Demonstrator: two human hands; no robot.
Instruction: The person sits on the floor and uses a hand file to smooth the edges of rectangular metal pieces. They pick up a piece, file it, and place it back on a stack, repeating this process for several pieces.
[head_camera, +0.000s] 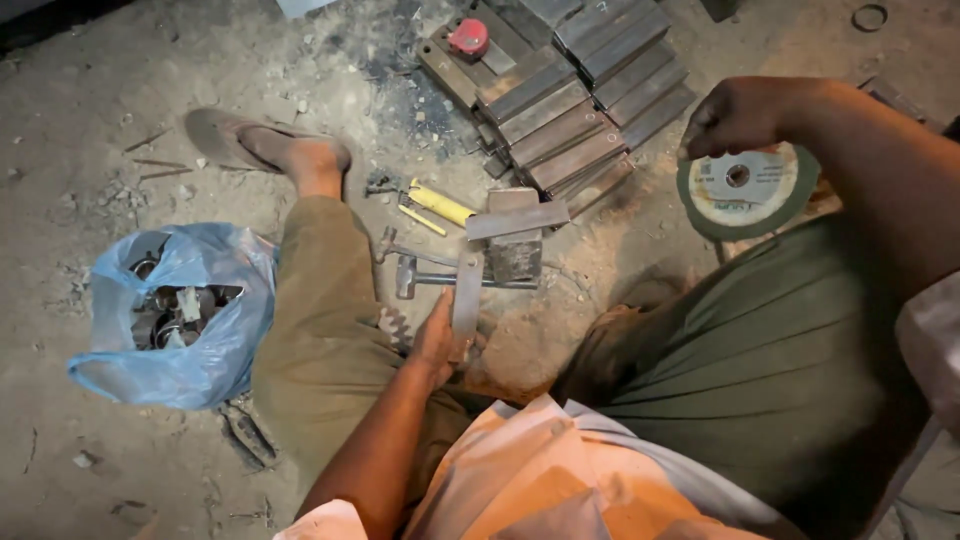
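I sit on a dusty floor with my legs spread. My left hand (437, 338) grips the near end of a flat grey metal strip (467, 288) that points away from me, between my legs. A second flat strip (517, 219) lies across a small steel block (515, 255) just beyond it. My right hand (733, 115) is raised at the right, fingers closed, directly above a green cutting disc (745, 190) that lies on the floor; whether it holds anything cannot be seen.
A hammer (415, 275) and a yellow-handled tool (436, 203) lie by my left leg. Stacked flat steel bars (575, 105) with a red tape measure (468, 37) are ahead. A blue plastic bag of metal parts (180, 315) sits left, pliers (245, 432) near it.
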